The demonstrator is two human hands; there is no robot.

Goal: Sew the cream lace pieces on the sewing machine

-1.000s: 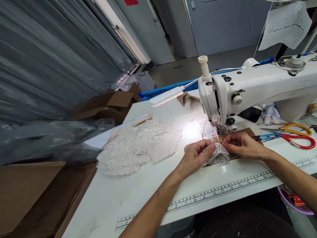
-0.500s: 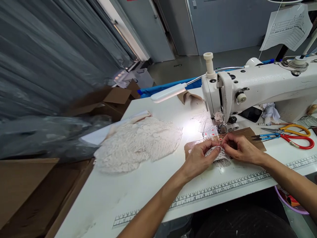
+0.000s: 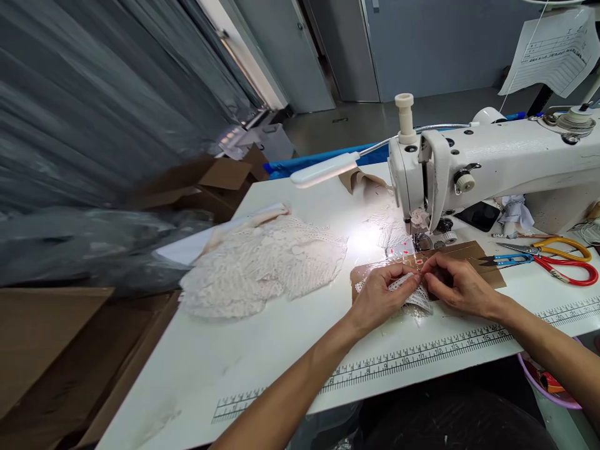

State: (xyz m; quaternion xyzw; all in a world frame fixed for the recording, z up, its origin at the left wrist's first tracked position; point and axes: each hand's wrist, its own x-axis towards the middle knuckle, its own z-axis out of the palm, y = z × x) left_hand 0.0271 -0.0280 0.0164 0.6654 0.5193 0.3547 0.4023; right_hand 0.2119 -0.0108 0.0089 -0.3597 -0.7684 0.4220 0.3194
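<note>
In front of the white sewing machine [image 3: 506,159], both my hands meet over a small piece of white lace [image 3: 415,299]. My left hand [image 3: 382,294] pinches the lace between thumb and forefinger. Close beside it my right hand [image 3: 457,284] has thumb and fingers pressed together at the lace's edge; its exact hold is too small to make out. Under the hands lies a brown card [image 3: 469,253] on the machine bed. The presser foot [image 3: 419,242] is just beyond my fingertips. A pile of white lace [image 3: 262,269] rests on the table to the left.
Yellow-handled scissors [image 3: 569,249], red-handled scissors [image 3: 569,272] and blue thread snips [image 3: 510,258] lie right of my hands. A lamp [image 3: 323,170] lights the needle area. A printed ruler [image 3: 403,361] runs along the table's front edge. Cardboard boxes [image 3: 47,350] stand at the left.
The view has shifted slightly, so the machine appears a little further right. My hands stay together at the lace, which shows a bit more below my fingers.
</note>
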